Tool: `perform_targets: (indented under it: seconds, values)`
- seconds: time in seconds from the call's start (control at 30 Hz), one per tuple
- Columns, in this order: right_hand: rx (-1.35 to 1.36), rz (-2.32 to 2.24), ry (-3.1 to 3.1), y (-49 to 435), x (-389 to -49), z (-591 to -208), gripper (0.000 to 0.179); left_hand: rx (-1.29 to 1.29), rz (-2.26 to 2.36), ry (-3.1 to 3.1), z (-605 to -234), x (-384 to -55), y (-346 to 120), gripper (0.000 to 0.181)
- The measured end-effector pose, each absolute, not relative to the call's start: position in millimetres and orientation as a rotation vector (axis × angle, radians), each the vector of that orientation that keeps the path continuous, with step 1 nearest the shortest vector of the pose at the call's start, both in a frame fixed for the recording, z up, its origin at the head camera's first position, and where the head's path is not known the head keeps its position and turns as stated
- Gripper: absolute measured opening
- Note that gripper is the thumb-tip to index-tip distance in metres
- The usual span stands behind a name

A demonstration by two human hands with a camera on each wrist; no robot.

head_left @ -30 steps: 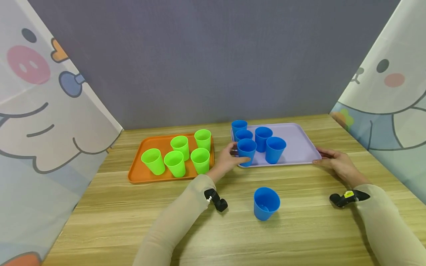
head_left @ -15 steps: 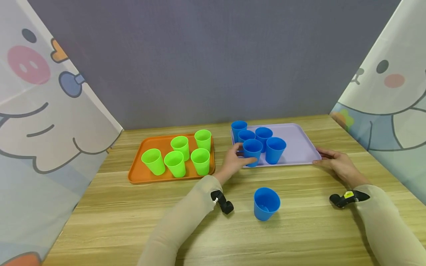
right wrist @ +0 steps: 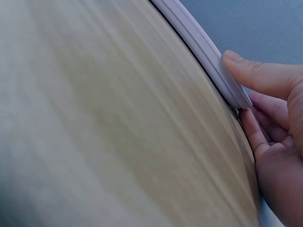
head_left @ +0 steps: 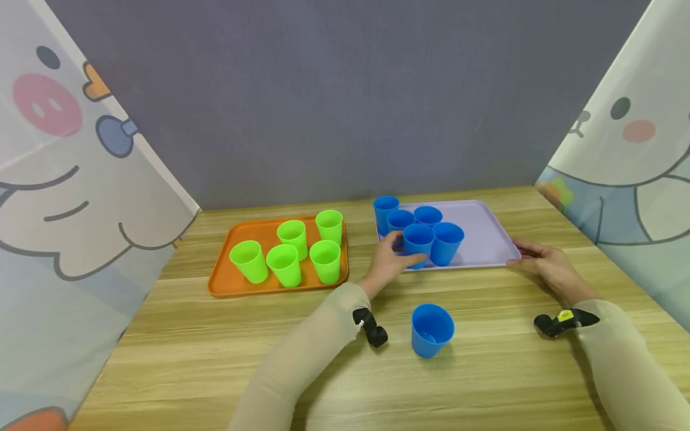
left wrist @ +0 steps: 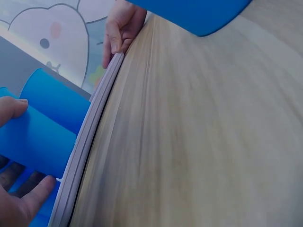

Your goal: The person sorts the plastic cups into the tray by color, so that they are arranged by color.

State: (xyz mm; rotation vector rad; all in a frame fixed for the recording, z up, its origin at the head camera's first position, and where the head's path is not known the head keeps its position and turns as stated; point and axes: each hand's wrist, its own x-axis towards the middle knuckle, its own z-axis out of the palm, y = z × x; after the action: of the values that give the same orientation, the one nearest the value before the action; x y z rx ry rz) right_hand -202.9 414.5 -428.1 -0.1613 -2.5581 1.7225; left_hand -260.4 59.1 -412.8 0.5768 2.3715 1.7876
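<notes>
My left hand (head_left: pixel 388 262) grips a blue cup (head_left: pixel 418 240) at the front left part of the lilac tray (head_left: pixel 483 234). In the left wrist view, the thumb lies on one side of that cup (left wrist: pixel 35 137) and fingers on the other. It stands right against another blue cup (head_left: pixel 447 245) on its right. Several more blue cups are bunched behind, partly hidden. At the tray's front right corner my right hand (head_left: pixel 551 270) holds the rim, thumb on top (right wrist: pixel 265 78) in the right wrist view. One separate blue cup (head_left: pixel 431 330) stands upright on the wooden table in front of the tray.
An orange tray (head_left: pixel 222 281) with several green cups (head_left: pixel 283 264) lies to the left of the lilac one. A grey panel (head_left: pixel 345 108) rises behind the table (head_left: pixel 178 347). Cartoon-printed sheets flank both sides.
My left hand has slid the gripped blue cup rightward along the tray until it meets the neighbouring cup. A cup behind it has also shifted slightly right. The right hand has stayed put.
</notes>
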Motion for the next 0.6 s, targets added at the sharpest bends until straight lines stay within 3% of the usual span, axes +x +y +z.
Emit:
perform_targets:
  seconds: [0.6]
  values:
    - [-0.201, 1.752, -2.547, 414.4, -203.0, -427.9, 0.073, 0.607, 1.755, 2.487, -416.7, -258.7, 66.7, 0.061]
